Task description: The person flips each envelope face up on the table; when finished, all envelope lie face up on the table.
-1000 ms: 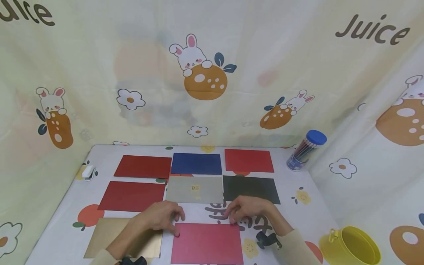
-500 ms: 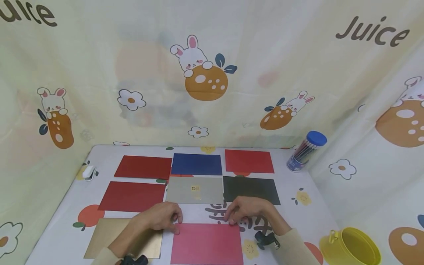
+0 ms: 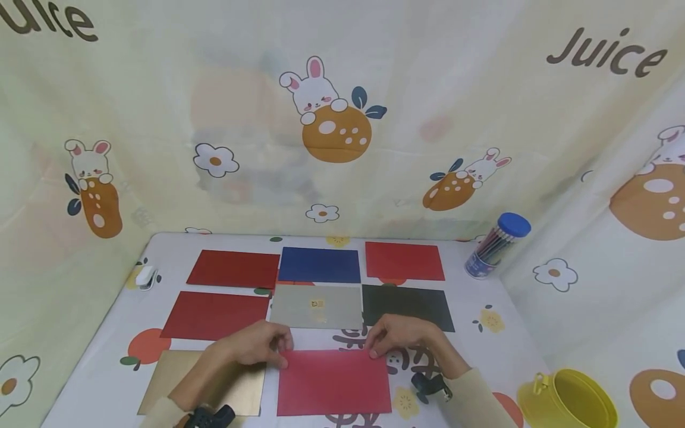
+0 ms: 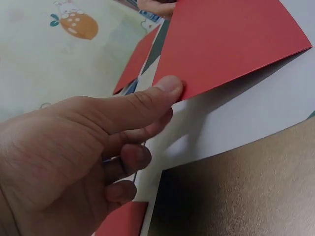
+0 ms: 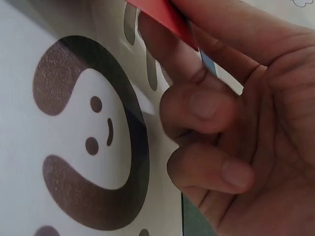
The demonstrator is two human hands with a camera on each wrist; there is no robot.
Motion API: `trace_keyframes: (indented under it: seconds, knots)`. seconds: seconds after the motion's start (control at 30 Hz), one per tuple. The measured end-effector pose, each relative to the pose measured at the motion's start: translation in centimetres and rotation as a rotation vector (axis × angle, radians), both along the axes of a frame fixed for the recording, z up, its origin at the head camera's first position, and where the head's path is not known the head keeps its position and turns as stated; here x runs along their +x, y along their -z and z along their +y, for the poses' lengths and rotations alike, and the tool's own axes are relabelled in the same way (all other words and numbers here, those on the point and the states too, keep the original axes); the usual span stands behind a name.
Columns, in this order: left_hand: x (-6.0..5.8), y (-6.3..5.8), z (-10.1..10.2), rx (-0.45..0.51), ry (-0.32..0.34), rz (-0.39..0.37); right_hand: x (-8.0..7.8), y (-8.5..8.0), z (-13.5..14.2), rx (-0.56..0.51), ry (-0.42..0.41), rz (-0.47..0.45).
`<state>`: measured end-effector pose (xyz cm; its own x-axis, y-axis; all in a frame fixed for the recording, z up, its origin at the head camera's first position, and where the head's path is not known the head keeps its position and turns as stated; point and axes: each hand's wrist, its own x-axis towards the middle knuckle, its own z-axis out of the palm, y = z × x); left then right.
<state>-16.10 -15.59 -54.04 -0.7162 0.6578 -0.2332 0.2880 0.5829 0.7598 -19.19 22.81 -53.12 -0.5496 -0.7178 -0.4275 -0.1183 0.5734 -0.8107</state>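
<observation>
A red rectangular card (image 3: pixel 334 383), perhaps an envelope, is held by its two far corners at the front of the table. My left hand (image 3: pixel 257 346) pinches the far left corner; in the left wrist view the thumb (image 4: pixel 170 86) lies on top of the red card (image 4: pixel 221 44), whose edge is lifted off the cloth with a shadow below. The far right corner is pinched by my right hand (image 3: pixel 398 334). In the right wrist view that hand (image 5: pixel 231 113) has its other fingers curled under a small visible piece of red card (image 5: pixel 170 19).
Beside my left forearm lies a gold sheet (image 3: pixel 241 398). Farther back are a grey sheet (image 3: pixel 299 309), a dark green one (image 3: pixel 409 303), a blue one (image 3: pixel 320 264) and several red ones. A yellow bucket (image 3: pixel 535 404), a pencil jar (image 3: pixel 495 246) and a white stapler-like object (image 3: pixel 145 276) stand around them.
The front card, pinkish and flat before, now looks deeper red. It has shifted slightly away from the table's front and is raised, with both hands at its far corners.
</observation>
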Motion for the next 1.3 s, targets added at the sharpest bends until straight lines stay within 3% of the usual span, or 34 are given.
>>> trace_keyframes:
  seconds: [0.33, 0.57, 0.8, 1.3]
  knots:
    - [-0.9, 0.7, -1.2, 0.110, -0.002, -0.009, -1.5, 1.0, 1.2, -0.056, -0.011, 0.058]
    - [-0.9, 0.7, -1.8, 0.145, 0.018, -0.005, -2.0, 1.7, 2.6, -0.170, 0.051, -0.108]
    - [-1.0, 0.9, -2.0, 0.164, 0.011, 0.009, -2.0, 1.8, 3.1, -0.286, 0.024, -0.217]
    - [-1.2, 1.1, -2.4, 0.199, 0.003, 0.036, -1.8, 2.0, 3.3, -0.368, 0.027, -0.254]
